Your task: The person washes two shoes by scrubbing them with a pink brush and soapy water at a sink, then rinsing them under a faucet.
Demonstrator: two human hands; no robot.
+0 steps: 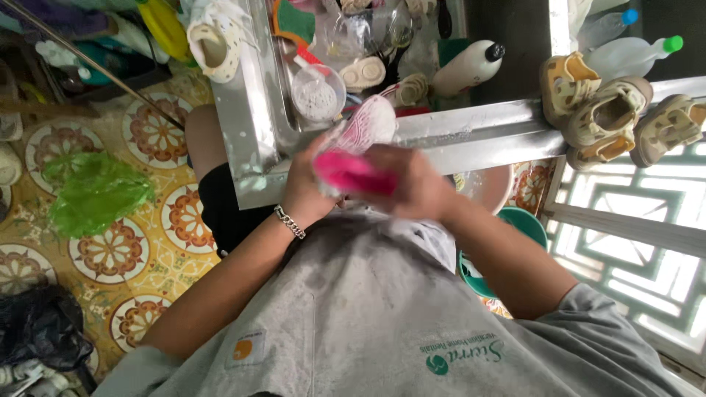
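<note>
left hand [305, 192]: grip wrapped round the heel end of the pink-soled shoe [364, 132], bracelet on wrist
right hand [412, 187]: grip clenched on a bright pink brush [351, 174], blurred, pressed to the shoe
shoe: sole up, over the near corner of the steel sink [250, 125]
sink: powder tub [318, 92], white bottle [467, 68]
sink right rim: tan sandals [607, 110]
floor: green bag [95, 191]
</note>
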